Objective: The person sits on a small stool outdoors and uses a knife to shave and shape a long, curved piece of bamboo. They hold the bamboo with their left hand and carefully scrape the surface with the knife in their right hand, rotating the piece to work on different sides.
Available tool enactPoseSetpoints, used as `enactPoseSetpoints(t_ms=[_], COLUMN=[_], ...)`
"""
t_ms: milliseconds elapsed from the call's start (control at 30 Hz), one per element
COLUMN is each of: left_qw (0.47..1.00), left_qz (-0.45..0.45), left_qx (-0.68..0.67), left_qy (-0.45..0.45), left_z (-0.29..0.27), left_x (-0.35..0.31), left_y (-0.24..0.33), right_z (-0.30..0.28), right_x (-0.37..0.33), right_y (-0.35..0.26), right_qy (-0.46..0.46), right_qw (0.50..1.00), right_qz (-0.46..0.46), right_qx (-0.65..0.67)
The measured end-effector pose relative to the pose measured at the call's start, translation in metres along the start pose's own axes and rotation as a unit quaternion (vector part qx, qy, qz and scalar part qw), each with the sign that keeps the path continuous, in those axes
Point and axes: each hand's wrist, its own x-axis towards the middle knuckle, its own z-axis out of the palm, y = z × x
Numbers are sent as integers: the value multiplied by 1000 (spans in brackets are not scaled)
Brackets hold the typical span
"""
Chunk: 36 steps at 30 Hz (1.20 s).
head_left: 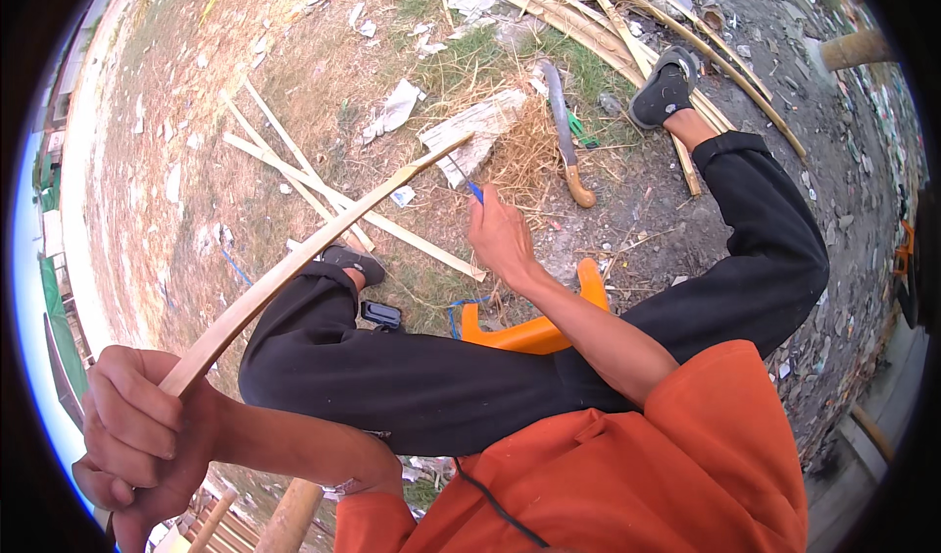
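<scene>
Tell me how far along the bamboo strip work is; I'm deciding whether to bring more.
Done: several split strips lie on the ground. In hand: the left hand grips one long strip, and the right hand holds a thin blue tool near its far end. Left: uncut poles still piled beyond the machete.

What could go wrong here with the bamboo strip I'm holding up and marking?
The bamboo strip is gripped only at its near end by the left hand, so its far tip could wobble under the blue pen in the right hand and smear the mark. Its thin edge might also nick the fingers. The machete lies on the ground by the feet, a stepping hazard.
</scene>
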Motion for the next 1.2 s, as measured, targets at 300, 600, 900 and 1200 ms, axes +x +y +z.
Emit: enactPoseSetpoints(t_ms=[300,600,900,1200], left_qw=[992,994,977,990], left_qz=[-48,-6,38,63], left_qx=[83,72,158,119], left_qy=[87,82,137,28], left_z=[14,10,29,55], left_x=[3,0,5,0], left_y=[-1,-12,-20,-21], right_z=[-22,-4,-13,12], right_x=[-14,19,11,42], right_y=[-60,-47,-57,-5], right_qy=[22,-2,-44,39], right_qw=[992,989,992,990], right_qz=[-117,-131,-100,-112], right_qx=[52,-68,-61,-81])
